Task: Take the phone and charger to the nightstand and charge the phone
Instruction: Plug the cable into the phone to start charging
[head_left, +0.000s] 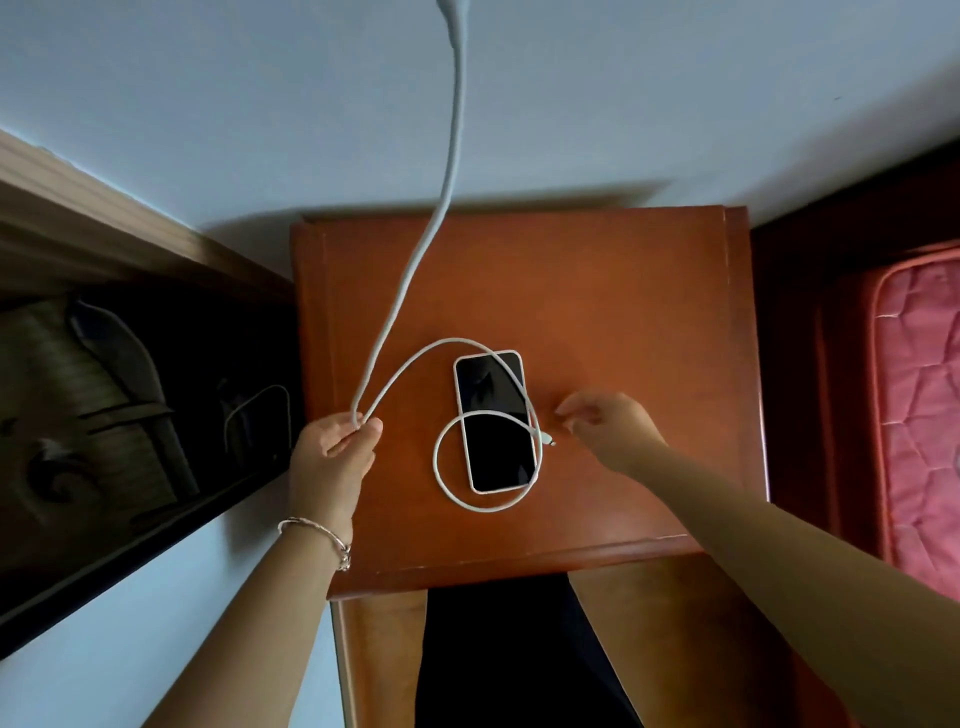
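A phone (493, 421) with a dark screen and pale edge lies face up on the reddish wooden nightstand (623, 291). A white charger cable (452, 156) drops from the top of the view along the wall, passes through my left hand (337, 447), which pinches it at the nightstand's left edge, then loops over and around the phone. The cable's plug end (546, 440) lies on the wood just right of the phone. My right hand (608, 423) hovers beside that plug with fingers loosely bent, holding nothing.
A pale blue wall (675, 104) stands behind the nightstand. A dark glossy cabinet surface (130, 426) with a wooden rim is on the left. A pink quilted mattress (919, 405) lies to the right. My dark trouser legs (509, 654) stand against the nightstand's front.
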